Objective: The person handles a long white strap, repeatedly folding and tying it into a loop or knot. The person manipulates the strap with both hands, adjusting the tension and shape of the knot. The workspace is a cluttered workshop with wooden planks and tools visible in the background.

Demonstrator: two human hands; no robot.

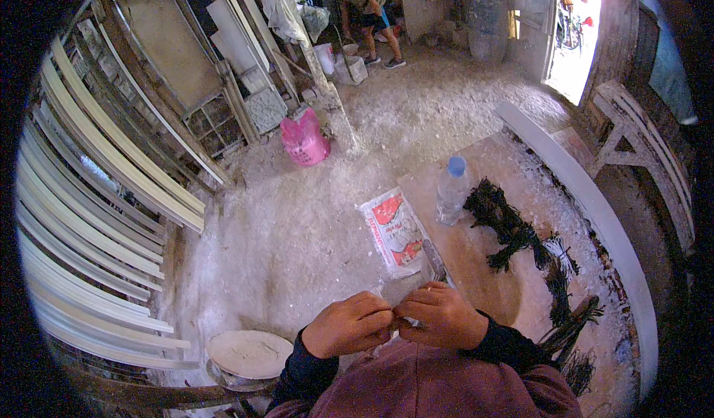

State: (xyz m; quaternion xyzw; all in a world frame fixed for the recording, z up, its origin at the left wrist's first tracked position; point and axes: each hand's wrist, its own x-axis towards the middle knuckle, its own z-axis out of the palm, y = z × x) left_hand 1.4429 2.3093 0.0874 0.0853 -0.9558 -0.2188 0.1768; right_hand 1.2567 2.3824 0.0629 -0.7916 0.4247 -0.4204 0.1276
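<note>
My left hand (pixel 352 324) and my right hand (pixel 442 315) meet close in front of my body. The fingers of both are bent into a pinch, tips almost touching. Whatever they hold is too small or too hidden to name. Just beyond them lies a white sack with red print (pixel 394 232), flat beside the edge of a brownish board (pixel 483 291). On that board, past my right hand, stands a clear plastic bottle with a blue cap (pixel 451 193). Bundles of dark, stringy fibre (pixel 509 228) lie to its right.
Long pale moldings (pixel 104 247) are stacked at the left. A whitish round disc (pixel 251 354) sits at lower left, a pink plastic bag (pixel 305 141) on the dusty floor. A long white strip (pixel 587 195) borders the board. Farther off, a person (pixel 366 16) bends near buckets; a doorway (pixel 573 39) is bright.
</note>
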